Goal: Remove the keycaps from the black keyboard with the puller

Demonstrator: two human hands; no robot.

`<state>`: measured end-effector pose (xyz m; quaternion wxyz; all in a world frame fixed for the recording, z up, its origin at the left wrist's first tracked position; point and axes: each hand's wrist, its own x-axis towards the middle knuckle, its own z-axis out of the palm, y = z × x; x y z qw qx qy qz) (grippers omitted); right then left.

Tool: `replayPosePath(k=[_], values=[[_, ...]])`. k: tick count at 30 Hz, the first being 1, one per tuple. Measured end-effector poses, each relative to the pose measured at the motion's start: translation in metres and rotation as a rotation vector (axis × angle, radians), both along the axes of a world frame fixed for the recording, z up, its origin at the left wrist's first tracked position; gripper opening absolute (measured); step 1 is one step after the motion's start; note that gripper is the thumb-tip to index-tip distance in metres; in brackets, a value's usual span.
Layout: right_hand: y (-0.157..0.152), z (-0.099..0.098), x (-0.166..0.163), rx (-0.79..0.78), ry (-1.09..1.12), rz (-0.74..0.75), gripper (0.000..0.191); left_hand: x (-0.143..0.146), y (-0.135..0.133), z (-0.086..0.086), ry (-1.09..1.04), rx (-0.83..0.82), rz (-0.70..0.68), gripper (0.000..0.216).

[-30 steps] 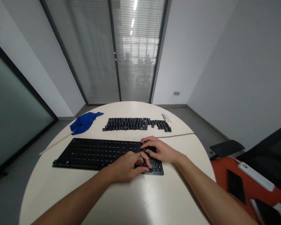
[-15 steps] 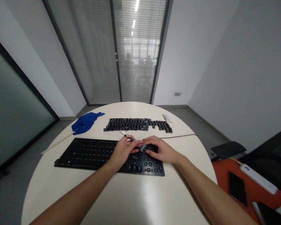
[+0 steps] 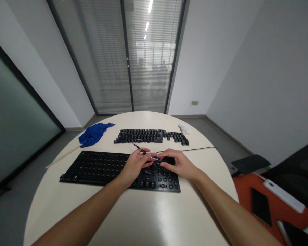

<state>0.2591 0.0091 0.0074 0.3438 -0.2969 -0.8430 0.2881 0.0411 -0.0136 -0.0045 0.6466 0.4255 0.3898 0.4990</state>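
A black keyboard (image 3: pixel 100 167) lies on the table under both hands, with most of its keycaps off and a few large ones left along the near edge. My left hand (image 3: pixel 137 163) is closed around a slim keycap puller (image 3: pixel 140 149), which points up to the left. Two thin metal wires (image 3: pixel 155 158) of the puller spread out toward the right hand. My right hand (image 3: pixel 178 164) hovers over the keyboard's right end, index finger and thumb curled around a dark patch that I cannot make out. Its fingertips meet the wire ends.
Loose black keycaps (image 3: pixel 141 135) lie in rows behind the keyboard. A blue cloth (image 3: pixel 94 134) and a pale stick (image 3: pixel 63 157) are at the left, a white crumpled wad (image 3: pixel 184 128) at the back right. A black cable (image 3: pixel 200 148) runs right. A phone (image 3: pixel 261 206) lies on an orange surface.
The puller has turned slightly between my hands. A grey piece seen at its wire end is no longer visible, and the wires now show. The right fingertips have shifted slightly.
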Motion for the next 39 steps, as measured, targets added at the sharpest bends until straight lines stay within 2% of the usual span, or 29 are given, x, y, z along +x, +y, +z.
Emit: replayPosePath(k=[11, 18, 27, 33, 39], values=[[-0.0043, -0.0022, -0.0072, 0.045, -0.066, -0.014, 0.023, 0.0011, -0.0014, 0.0044, 0.003, -0.044, 0.014, 0.036], [-0.0047, -0.0019, -0.0047, 0.058, -0.042, 0.014, 0.027, 0.0032, -0.0008, -0.0032, 0.017, 0.002, 0.045, 0.042], [-0.0029, -0.0052, -0.0074, -0.084, -0.023, -0.012, 0.03, 0.0039, -0.001, 0.0018, 0.012, 0.019, 0.072, 0.041], [-0.0034, -0.0036, -0.0096, -0.121, -0.01, 0.016, 0.046, 0.0031, -0.0001, 0.002, 0.03, 0.034, 0.106, 0.039], [-0.0037, -0.0019, -0.0097, -0.146, 0.016, 0.032, 0.042, 0.0036, 0.0021, -0.0001, 0.039, 0.031, 0.134, 0.036]])
